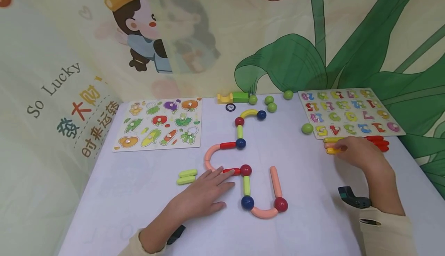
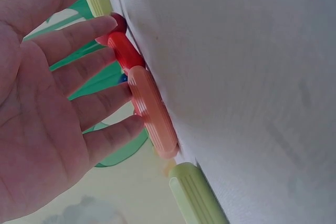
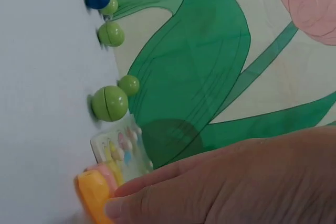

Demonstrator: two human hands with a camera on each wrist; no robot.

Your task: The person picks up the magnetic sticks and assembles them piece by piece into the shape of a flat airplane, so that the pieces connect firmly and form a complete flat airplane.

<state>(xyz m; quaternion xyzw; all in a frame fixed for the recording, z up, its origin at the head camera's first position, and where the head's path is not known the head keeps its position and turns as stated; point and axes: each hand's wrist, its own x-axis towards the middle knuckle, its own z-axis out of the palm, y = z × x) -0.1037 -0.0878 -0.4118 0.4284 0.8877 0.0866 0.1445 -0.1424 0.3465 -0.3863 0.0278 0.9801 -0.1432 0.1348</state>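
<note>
My left hand (image 1: 201, 196) lies flat with straight fingers over a chain of sticks and balls. Its fingertips overlap a red stick (image 1: 231, 171) and the end of a curved pink stick (image 2: 152, 111). Two green sticks (image 1: 186, 179) lie to its left. The chain also has a crimson ball (image 1: 245, 170), blue balls, green sticks and an upright pink stick (image 1: 276, 181) at its right end. My right hand (image 1: 359, 153) pinches a yellow-orange stick (image 3: 93, 190) between thumb and finger. Beside it are a pink stick (image 3: 106, 176) and red sticks (image 1: 379, 143), partly hidden by the hand.
A vegetable puzzle board (image 1: 160, 124) lies at the back left, a number board (image 1: 347, 113) at the back right. Several green balls (image 1: 307, 128) are scattered near the back edge. Yellow and green blocks (image 1: 240, 97) stand there too, before a printed cloth (image 1: 215, 39).
</note>
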